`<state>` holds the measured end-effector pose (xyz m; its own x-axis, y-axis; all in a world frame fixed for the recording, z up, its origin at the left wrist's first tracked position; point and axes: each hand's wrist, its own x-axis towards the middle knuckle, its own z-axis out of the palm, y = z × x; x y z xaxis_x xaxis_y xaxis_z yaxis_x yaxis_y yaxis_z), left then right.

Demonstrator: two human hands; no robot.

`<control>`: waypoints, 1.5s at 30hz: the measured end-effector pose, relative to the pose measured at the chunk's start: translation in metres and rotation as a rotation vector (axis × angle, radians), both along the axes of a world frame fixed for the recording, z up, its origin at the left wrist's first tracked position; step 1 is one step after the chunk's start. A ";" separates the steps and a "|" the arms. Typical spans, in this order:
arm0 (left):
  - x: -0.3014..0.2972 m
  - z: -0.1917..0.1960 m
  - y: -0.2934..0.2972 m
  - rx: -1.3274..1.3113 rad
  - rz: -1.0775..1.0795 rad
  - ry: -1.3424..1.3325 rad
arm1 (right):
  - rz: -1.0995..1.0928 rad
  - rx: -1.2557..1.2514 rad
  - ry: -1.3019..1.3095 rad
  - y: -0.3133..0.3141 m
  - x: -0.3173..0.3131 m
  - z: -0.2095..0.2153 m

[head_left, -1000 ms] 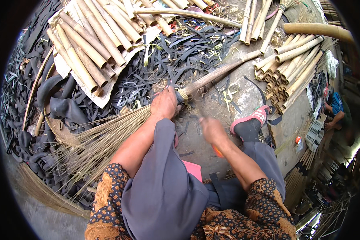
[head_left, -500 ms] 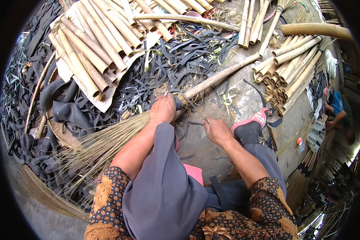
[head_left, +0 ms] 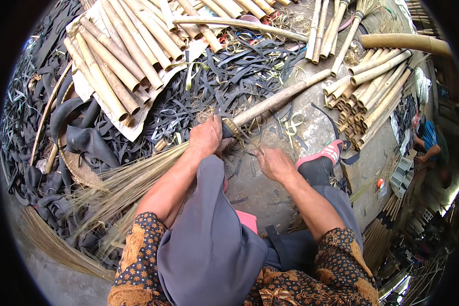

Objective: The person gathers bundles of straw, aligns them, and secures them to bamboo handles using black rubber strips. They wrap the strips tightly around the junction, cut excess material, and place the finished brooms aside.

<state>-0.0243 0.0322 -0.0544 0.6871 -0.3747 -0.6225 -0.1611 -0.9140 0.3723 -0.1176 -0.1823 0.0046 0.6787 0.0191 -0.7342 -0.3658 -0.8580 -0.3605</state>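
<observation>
- Left hand [head_left: 205,136] closed around the broom [head_left: 188,158] at the bound joint where the pale wooden handle [head_left: 283,97] meets the straw head; grip is firm.
- Right hand [head_left: 274,162] just right of that joint, fingers pinched narrow on a thin dark strip [head_left: 250,144] running to the binding; what else it holds, cannot tell.
- Broom lies diagonally across the ground: handle toward upper right, straw bristles [head_left: 117,188] fanning toward lower left, passing beside the person's left forearm.
- Ground is bare grey concrete floor [head_left: 260,191], littered with short offcuts.
- Heap of black rubber strips [head_left: 229,66] spreads behind the broom; darker rubber sheets [head_left: 81,137] pile up at left.
- Cut bamboo sticks [head_left: 122,51] lie stacked on a white sheet, upper left; a second stack of bamboo sticks [head_left: 372,86] lies at right.
- Pink-and-white shoe [head_left: 324,153] rests on the floor just right of the right hand.
- Another person [head_left: 429,145] sits at the far right edge, well apart.
</observation>
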 end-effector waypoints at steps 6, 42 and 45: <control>-0.013 -0.017 -0.003 -0.019 -0.009 -0.084 | 0.057 0.003 0.100 0.003 -0.008 0.000; 0.006 -0.004 0.009 -0.168 0.111 0.134 | -0.090 0.010 -0.101 -0.007 -0.030 -0.010; 0.003 0.000 0.007 -0.217 0.086 0.055 | -0.098 -0.018 -0.017 -0.006 -0.031 -0.010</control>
<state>-0.0210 0.0389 -0.0548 0.6894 -0.4455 -0.5712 -0.0605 -0.8212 0.5675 -0.1481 -0.1880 -0.0059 0.6889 -0.0610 -0.7223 -0.4427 -0.8244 -0.3525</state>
